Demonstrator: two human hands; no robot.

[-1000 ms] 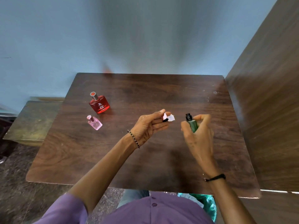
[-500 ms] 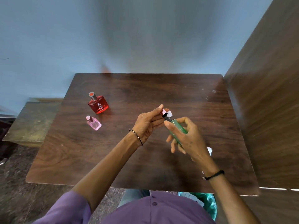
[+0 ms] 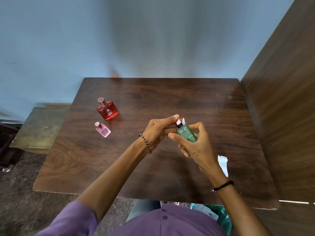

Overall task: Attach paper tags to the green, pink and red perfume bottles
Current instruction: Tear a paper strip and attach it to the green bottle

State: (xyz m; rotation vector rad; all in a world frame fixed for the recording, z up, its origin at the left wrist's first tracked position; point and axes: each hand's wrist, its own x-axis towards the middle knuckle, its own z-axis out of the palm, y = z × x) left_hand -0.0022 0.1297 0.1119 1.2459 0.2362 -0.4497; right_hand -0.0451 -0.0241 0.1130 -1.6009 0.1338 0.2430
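Above the middle of the dark wooden table (image 3: 119, 167), my right hand (image 3: 196, 145) grips the green perfume bottle (image 3: 186, 134), tilted with its black cap toward the left hand. My left hand (image 3: 159, 132) pinches a small white paper tag (image 3: 181, 120) right at the bottle's cap. The red perfume bottle (image 3: 107, 109) stands at the table's left. Just in front of it stands the small pink perfume bottle (image 3: 103, 130). More white paper tags (image 3: 223, 164) lie on the table to the right of my right wrist.
A tall wooden panel (image 3: 286, 116) rises along the table's right edge. A lower bench (image 3: 39, 128) stands to the left of the table. A blue wall is behind. A green plastic bag (image 3: 219, 217) lies below the table's front edge.
My right hand brought the green bottle left to the left hand and turned its label toward me. The tag now sits at the bottle's cap. The loose tags near my right wrist came into view.
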